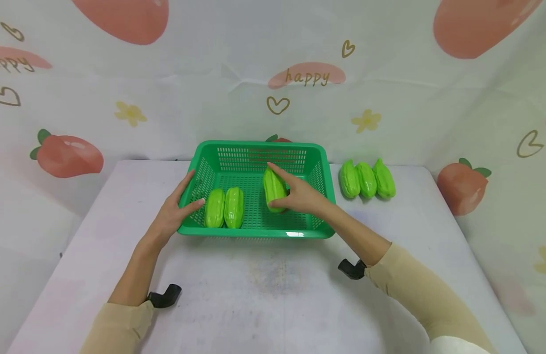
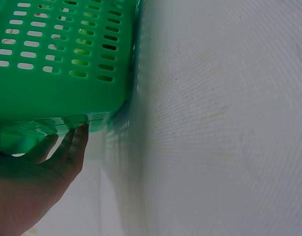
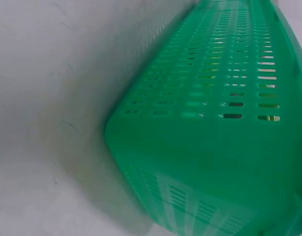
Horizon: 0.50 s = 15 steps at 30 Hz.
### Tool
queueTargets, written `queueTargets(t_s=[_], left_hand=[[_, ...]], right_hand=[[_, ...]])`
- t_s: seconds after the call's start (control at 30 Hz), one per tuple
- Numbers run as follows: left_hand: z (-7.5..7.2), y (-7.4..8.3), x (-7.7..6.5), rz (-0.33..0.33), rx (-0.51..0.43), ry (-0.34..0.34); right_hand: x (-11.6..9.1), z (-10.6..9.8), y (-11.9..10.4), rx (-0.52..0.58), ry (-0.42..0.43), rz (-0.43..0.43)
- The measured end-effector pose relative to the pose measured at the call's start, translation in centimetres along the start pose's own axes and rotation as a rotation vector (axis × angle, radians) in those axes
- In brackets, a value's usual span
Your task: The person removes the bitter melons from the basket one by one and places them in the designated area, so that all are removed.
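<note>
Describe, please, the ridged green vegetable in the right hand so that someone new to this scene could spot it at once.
On the white table stands a green basket. In its right half is a bright green, ridged vegetable, apart from the two similar ones at the left. Of all those in view, only this one is held by the right hand.

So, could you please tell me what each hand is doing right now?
Left hand: holding the green basket at its left side.
Right hand: holding a ridged green fruit inside the basket.
</note>
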<state>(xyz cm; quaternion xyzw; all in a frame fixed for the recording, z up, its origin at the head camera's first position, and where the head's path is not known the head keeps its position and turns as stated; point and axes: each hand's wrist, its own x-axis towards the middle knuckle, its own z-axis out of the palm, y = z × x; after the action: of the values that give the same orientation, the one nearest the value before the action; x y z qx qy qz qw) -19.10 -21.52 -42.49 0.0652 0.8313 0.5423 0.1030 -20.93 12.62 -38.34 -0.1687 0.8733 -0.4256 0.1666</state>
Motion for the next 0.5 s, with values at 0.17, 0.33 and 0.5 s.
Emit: queueTargets(t_s=[0.17, 0.33, 0.5], left_hand=[[0.0, 0.1, -0.1, 0.008, -0.007, 0.002], [0.0, 0.2, -0.2, 0.011, -0.014, 0.001], [0.0, 0.1, -0.1, 0.008, -0.023, -0.003]], right_hand=[[-0.8, -0.6, 0.0, 0.091, 0.023, 0.034], [-1.5, -1.2, 0.1, 0.082, 0.047, 0.041], [-2.2, -1.8, 0.5, 0.081, 0.071, 0.022]])
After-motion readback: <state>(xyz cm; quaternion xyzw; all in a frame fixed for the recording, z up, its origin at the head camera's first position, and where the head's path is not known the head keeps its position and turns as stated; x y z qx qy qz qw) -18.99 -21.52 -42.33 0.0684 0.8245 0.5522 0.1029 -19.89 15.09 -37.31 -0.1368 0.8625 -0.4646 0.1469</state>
